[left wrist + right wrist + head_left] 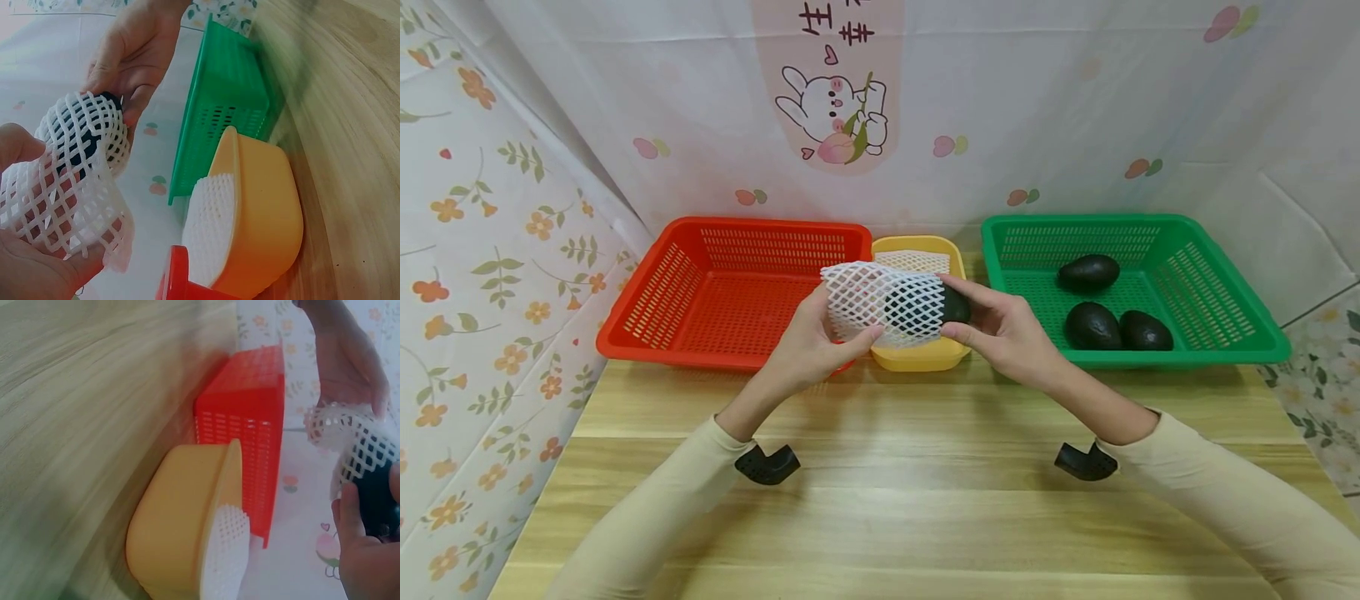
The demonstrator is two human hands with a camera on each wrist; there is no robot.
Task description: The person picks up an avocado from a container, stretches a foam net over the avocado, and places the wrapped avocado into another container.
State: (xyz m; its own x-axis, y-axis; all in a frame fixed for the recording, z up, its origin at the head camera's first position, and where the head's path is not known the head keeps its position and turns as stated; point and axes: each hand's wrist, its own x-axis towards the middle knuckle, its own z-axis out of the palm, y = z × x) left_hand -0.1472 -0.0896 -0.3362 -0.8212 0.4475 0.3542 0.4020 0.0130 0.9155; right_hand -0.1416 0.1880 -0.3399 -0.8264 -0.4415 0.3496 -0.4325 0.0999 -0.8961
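A white foam net sleeve (pixel 857 296) is stretched over most of a dark avocado (pixel 957 306), whose right end shows bare. My left hand (pixel 820 337) grips the sleeve's loose left part, thumb in front; in the left wrist view, fingers show through the mesh. With thumb and fingers, my right hand (pixel 1000 329) pinches the avocado's bare end, near the sleeve's edge. Both are held up in front of a yellow bin (pixel 921 358), where more white net sleeves (pixel 209 231) lie.
A red basket (pixel 655 350) stands left of the yellow bin. On the right, a green basket (pixel 1150 358) holds several avocados (pixel 1090 325). All stand along the back of the wooden table (pixel 917 492), before a printed cloth (pixel 925 100).
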